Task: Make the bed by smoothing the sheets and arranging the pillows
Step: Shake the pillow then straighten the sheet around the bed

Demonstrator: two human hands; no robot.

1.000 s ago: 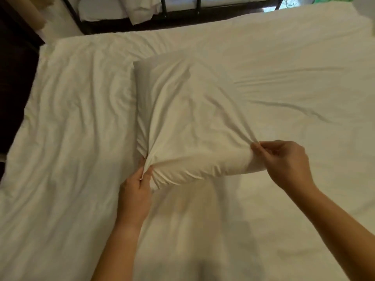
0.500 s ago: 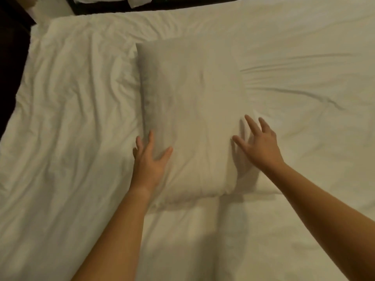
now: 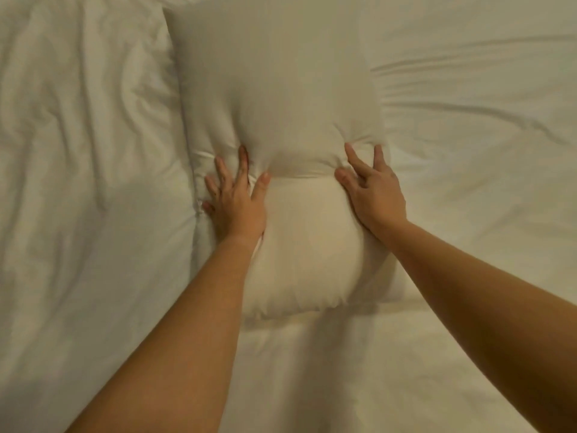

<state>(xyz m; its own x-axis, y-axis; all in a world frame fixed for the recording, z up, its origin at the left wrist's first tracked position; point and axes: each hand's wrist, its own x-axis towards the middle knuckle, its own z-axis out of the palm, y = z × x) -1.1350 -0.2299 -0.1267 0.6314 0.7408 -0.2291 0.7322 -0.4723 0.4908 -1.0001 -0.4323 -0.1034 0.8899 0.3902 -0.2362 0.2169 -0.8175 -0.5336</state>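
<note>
L hand (image 3: 237,203): palm down, fingers (image 3: 243,160) straight and spread wide, pointing twd 12 o'clock, thumb out twd 1 o'clock. It holds nothing and presses flat into the pillow (image 3: 281,89) near its L edge.

R hand (image 3: 376,190): also palm down and splayed, aimed approx. 11 o'clock, pressing the pillow's R edge; no grip on the fabric visible. Both hands sit at roughly the same level, w/ a band of pillow btwn them.

A crease runs 9-to-3 o'clock btwn the two thumbs; short folds radiate from the R hand twd 12–1 o'clock. On the 6 o'clock side of the crease the pillow bulges, rounded and puffed. On the 12 o'clock side it is flatter and in shade.

The pillow lies lengthwise, 12-to-6 o'clock, at centre of view on the bed, its far end reaching the top edge.

L forearm (image 3: 187,323) enters from 7 o'clock, R forearm (image 3: 484,292) from 4 o'clock; both bare.

Sheet (image 3: 468,135), at 3 o'clock of the pillow: mostly taut, w/ long creases fanning out from the pillow's R edge.

Cover (image 3: 78,151), at 9 o'clock: white, heavily rumpled, touching the pillow's L edge.

All bedding white/cream; light dim and warm.
</note>
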